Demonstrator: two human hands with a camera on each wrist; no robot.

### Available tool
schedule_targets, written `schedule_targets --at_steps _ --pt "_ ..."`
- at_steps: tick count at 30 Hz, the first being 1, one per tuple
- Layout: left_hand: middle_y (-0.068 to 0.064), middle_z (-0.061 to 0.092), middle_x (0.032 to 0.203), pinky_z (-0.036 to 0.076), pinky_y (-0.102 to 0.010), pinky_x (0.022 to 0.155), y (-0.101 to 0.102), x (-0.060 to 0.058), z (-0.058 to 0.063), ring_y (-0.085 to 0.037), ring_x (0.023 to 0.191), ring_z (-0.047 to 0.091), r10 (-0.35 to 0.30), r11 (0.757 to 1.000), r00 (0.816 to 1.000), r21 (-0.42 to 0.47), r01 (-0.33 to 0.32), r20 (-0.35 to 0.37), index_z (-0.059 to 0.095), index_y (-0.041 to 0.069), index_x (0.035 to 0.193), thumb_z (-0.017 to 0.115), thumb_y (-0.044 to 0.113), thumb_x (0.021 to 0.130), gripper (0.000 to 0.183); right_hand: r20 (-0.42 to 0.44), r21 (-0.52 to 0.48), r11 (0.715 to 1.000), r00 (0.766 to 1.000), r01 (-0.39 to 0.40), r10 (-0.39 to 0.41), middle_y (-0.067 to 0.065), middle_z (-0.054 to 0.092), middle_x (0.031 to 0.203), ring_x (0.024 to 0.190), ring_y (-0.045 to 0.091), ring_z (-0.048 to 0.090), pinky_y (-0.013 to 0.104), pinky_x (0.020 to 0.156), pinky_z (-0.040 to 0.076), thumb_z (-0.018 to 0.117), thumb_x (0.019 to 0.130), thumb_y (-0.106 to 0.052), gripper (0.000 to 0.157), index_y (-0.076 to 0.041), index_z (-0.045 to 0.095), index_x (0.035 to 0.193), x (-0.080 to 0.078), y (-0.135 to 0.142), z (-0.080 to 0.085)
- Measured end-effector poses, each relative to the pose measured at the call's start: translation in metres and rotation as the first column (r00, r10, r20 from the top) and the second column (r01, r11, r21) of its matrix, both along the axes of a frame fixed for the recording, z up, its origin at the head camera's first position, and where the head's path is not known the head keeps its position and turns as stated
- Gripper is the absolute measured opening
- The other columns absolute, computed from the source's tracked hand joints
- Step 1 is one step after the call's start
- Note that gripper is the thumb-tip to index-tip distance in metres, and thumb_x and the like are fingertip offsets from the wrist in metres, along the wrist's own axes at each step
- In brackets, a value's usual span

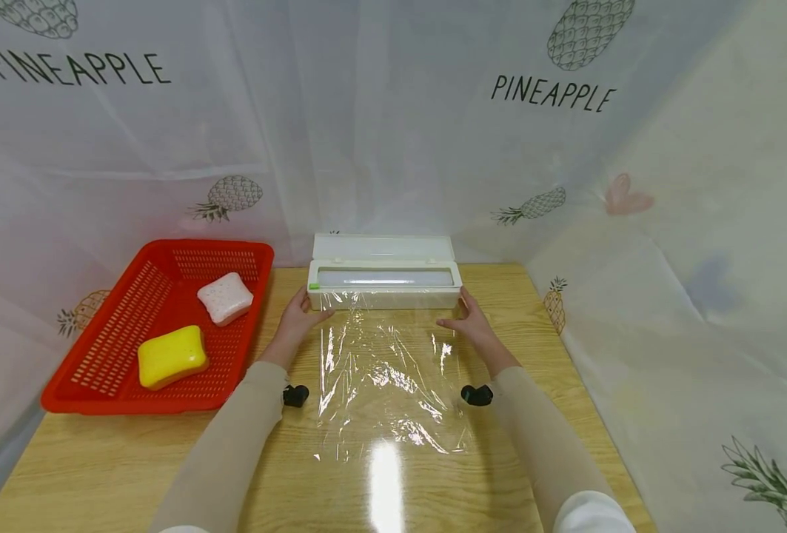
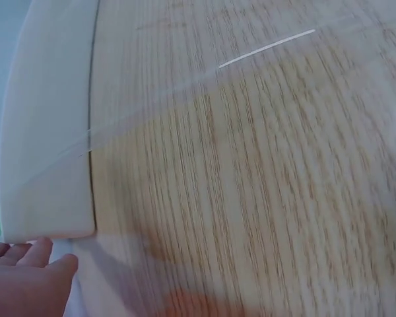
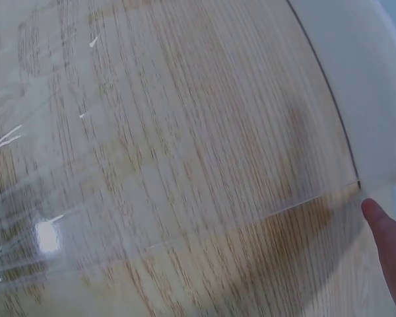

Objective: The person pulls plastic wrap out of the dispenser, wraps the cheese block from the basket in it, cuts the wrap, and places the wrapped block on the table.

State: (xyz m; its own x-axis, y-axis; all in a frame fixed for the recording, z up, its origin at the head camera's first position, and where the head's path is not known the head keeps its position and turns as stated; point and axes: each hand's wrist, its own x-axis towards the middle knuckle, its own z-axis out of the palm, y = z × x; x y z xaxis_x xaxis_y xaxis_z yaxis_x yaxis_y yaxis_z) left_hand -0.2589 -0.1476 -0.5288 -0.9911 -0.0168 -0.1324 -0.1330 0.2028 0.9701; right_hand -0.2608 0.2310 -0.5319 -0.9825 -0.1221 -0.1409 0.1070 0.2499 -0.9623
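Observation:
A white cling film dispenser (image 1: 385, 298) lies lengthwise at the back of the table, its lid (image 1: 383, 247) raised, with a roll visible inside. From its front a clear sheet of cling film (image 1: 389, 374) spreads toward me over the wood, wrinkled and shiny. My left hand (image 1: 295, 322) rests fingertips against the dispenser's left end, near a green tab (image 1: 314, 286). At the right end is my right hand (image 1: 474, 326), thumb spread out in front. In the left wrist view the left fingers (image 2: 36, 254) touch the box end. The right thumb (image 3: 376, 214) sits beside the box corner.
On the left stands a red plastic basket (image 1: 233, 385) holding a yellow sponge (image 1: 172, 357) and a white speckled sponge (image 1: 226, 297). A pineapple-print curtain (image 1: 393, 133) hangs close behind the dispenser and along the sides of the wooden table (image 1: 533, 474).

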Motion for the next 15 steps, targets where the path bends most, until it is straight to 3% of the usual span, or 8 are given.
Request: schedule_targets --at_steps 4,7,11,15 --pt "-0.018 0.017 0.159 0.019 -0.046 0.115 0.0 0.003 0.006 -0.035 0.144 0.02 -0.011 1.0 0.999 -0.001 0.011 -0.037 0.014 0.009 0.156 0.077 0.01 0.084 0.096 -0.007 0.036 0.999 1.0 0.011 -0.01 0.017 0.004 0.161 0.147 0.029 0.007 0.048 0.115 0.019 0.077 0.084 -0.01 0.105 -0.018 0.003 0.158 0.0 0.0 0.006" --pt "-0.016 0.016 0.16 0.018 -0.049 0.115 -0.001 0.008 0.016 -0.037 0.144 0.019 -0.012 1.0 0.998 -0.022 0.011 -0.062 0.015 0.011 0.156 0.077 0.008 0.083 0.096 -0.063 0.052 0.997 0.997 0.048 -0.045 0.018 0.008 0.16 0.145 0.035 0.014 0.054 0.113 0.022 0.078 0.084 -0.01 0.103 -0.019 0.008 0.158 0.001 -0.001 0.015" --pt "-0.016 0.017 0.16 0.02 -0.051 0.114 -0.007 0.013 0.032 -0.038 0.143 0.02 -0.03 0.991 0.995 -0.129 0.017 -0.096 0.014 0.01 0.156 0.078 0.014 0.084 0.097 -0.161 0.081 0.991 0.983 0.105 -0.091 0.015 0.013 0.159 0.143 0.037 0.019 0.059 0.11 0.024 0.079 0.083 -0.012 0.098 -0.02 0.016 0.157 0.004 -0.007 0.032" --pt "-0.019 0.02 0.158 0.024 -0.05 0.113 -0.022 0.016 0.053 -0.038 0.142 0.024 -0.059 0.979 0.991 -0.2 0.034 -0.119 0.013 0.006 0.156 0.079 0.021 0.084 0.099 -0.224 0.117 0.988 0.972 0.106 -0.077 0.011 0.018 0.159 0.143 0.034 0.02 0.057 0.112 0.023 0.081 0.082 -0.015 0.094 -0.021 0.023 0.156 0.004 -0.016 0.049"
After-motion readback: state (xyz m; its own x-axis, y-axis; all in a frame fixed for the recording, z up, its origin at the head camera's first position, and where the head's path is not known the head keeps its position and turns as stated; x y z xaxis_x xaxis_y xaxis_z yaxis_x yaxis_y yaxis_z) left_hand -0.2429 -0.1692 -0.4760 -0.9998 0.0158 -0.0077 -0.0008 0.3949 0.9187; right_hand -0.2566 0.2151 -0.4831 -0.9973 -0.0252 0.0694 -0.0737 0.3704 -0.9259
